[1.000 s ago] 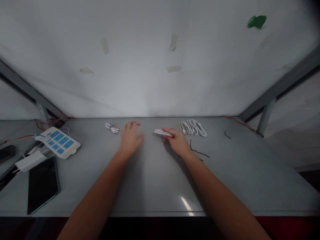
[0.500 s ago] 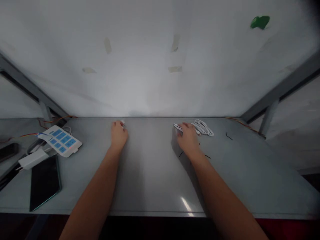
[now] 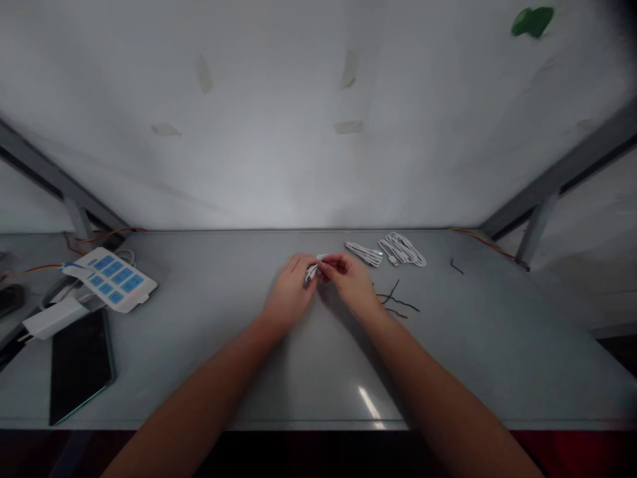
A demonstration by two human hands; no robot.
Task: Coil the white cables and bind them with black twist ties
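Your left hand (image 3: 290, 293) and right hand (image 3: 351, 282) meet at the middle of the bench (image 3: 298, 358). Both are closed by the fingertips on one small white cable bundle (image 3: 313, 270), held just above the bench surface between them.

Status, judged from the layout:
- Two coiled white cables lie at the far right of the bench: a slim coil (image 3: 364, 253) and, just beside it, a larger coil (image 3: 402, 249). Both appear finished and set aside.
- Loose black ties (image 3: 395, 300) lie near your right wrist, unused.
- The bundle in hand carries no visible tie; whether it is fully wound cannot be told.

Well apart on the left lie a power strip with blue sockets (image 3: 110, 279), a white adapter (image 3: 52, 317) and a dark tablet (image 3: 78, 365).
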